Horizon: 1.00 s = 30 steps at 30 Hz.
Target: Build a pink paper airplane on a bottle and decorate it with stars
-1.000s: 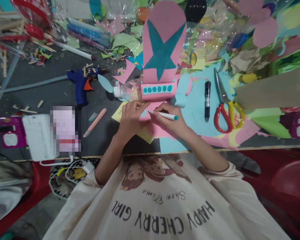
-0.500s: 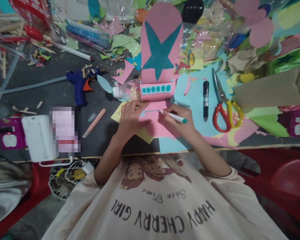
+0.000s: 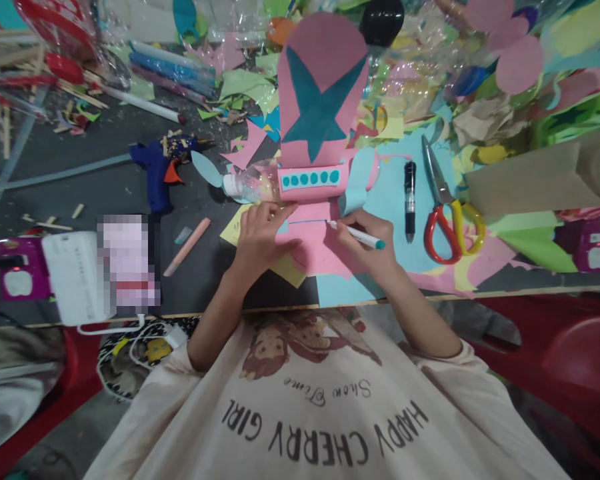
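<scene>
My right hand (image 3: 370,240) is closed around a white marker (image 3: 363,237) with a teal end; its tip touches the lower pink paper (image 3: 315,250). A thin dark teal line runs across that paper to the tip. My left hand (image 3: 263,233) lies flat with fingers spread on the paper's left side, holding nothing. Just beyond my hands is a pink paper piece (image 3: 350,67) bearing a teal star shape (image 3: 316,110). Below the star sits a pale strip with several teal dots (image 3: 311,178). A clear plastic bottle (image 3: 255,183) lies partly behind the pink piece.
To the right are a black pen (image 3: 410,200) and scissors (image 3: 443,227) with red and yellow handles. At left lie a blue glue gun (image 3: 157,173), a peach marker (image 3: 187,247) and a white power bank (image 3: 75,277). Paper scraps and plastic wrapping crowd the back.
My right hand has moved slightly to the right with the marker, and the drawn line is longer. My left hand stays in place on the paper.
</scene>
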Tool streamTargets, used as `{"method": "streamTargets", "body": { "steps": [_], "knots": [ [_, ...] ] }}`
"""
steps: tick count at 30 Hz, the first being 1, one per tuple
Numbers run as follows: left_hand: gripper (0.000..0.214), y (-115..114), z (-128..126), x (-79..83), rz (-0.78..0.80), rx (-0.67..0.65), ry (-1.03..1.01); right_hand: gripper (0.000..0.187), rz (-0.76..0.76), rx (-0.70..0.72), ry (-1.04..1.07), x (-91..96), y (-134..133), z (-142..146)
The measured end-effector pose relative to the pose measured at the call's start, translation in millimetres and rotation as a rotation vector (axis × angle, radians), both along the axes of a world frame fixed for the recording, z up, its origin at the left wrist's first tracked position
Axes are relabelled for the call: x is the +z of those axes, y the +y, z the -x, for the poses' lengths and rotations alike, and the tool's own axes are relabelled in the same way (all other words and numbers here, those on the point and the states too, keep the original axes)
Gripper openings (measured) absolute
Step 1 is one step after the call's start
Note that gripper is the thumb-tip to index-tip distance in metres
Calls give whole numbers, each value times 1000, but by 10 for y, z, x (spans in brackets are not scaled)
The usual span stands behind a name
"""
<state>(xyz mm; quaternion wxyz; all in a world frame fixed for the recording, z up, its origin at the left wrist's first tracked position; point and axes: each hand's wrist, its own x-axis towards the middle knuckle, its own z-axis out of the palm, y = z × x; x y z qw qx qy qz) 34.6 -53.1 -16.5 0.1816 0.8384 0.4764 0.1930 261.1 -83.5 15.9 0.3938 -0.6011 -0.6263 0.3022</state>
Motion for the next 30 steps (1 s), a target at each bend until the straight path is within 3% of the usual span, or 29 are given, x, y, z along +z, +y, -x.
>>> {"method": "streamTargets", "body": {
  "steps": [10, 16, 22, 30],
  "knots": [
    [78, -6, -1, -40, -45, 3, -14, 21, -25, -26, -15, -47, -58, -6],
    [77, -7, -7, 2, -31, 3, 10, 13, -224, -98, 55, -88, -147, -59],
    [79, -7, -10, 1, -15, 2, 1, 12, -72, -123, 31, -143, -217, -60],
    [80, -6, -8, -17, -5, 12, -3, 9, -59, -149, 42, -164, -187, -14]
  ]
}}
